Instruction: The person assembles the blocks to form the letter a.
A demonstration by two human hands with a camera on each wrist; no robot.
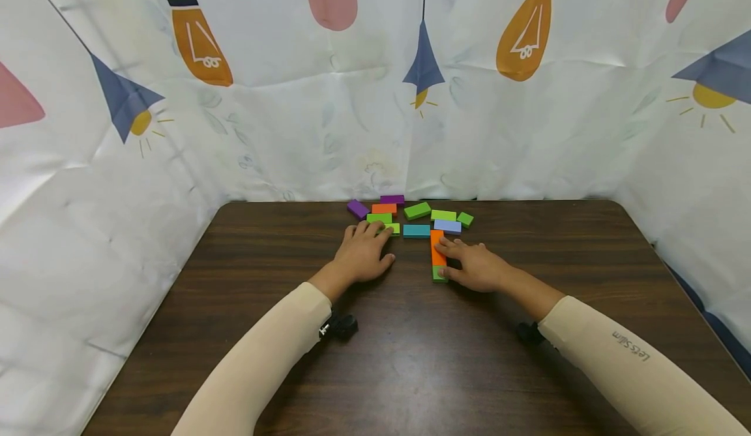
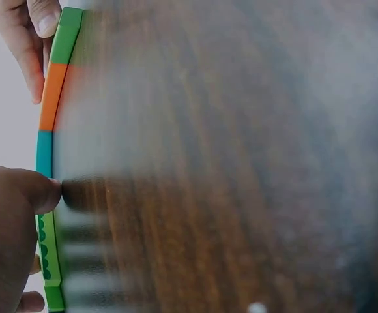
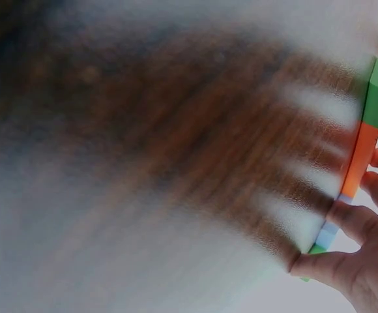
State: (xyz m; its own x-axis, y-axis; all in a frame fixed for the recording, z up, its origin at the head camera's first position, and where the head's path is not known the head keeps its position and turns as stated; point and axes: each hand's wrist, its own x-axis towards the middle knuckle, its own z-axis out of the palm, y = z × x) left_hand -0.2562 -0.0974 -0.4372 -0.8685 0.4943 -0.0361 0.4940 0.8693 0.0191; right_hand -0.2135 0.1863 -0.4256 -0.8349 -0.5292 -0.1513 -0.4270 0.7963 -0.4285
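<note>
Blocks [image 1: 417, 231] — near table's far edge [image 1: 528, 203].

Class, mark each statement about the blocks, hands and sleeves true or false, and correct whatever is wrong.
1. Two purple blocks lie near the far edge of the table. True.
2. In the head view, the teal block is right of the light-blue block. False: the teal block is left of the light-blue block.
3. The right hand touches the nearer orange block. True.
4. The visible lettering is on the left sleeve. False: the lettering is on the right sleeve.
</note>
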